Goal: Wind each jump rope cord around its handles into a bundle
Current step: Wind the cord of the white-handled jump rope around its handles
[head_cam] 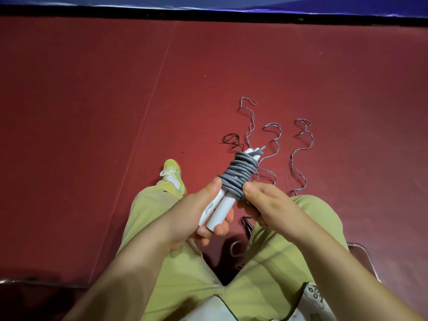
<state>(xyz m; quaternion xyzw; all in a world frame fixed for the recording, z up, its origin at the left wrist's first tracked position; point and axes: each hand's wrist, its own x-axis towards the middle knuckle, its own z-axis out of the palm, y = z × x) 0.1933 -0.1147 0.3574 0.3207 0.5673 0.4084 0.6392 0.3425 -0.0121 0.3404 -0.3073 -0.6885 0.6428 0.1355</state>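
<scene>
My left hand (203, 212) grips two white handles (216, 210) w/ grey cord (238, 176) coiled round them. Right hand (266, 206) pinches the cord's lowest turns, I think; fingers partly hidden. Thin ropes (301, 154) lie loose on the red floor (92, 112).

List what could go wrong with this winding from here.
1. The right hand pinches the grey cord at the lowest coil; if that pinch slips, the stacked turns may spring loose.
2. The left hand holds the two white handles only near their bare lower ends, so they could twist apart under the cord's pull.
3. Loose cord hangs between the knees near other ropes on the floor, and may snag.
</scene>
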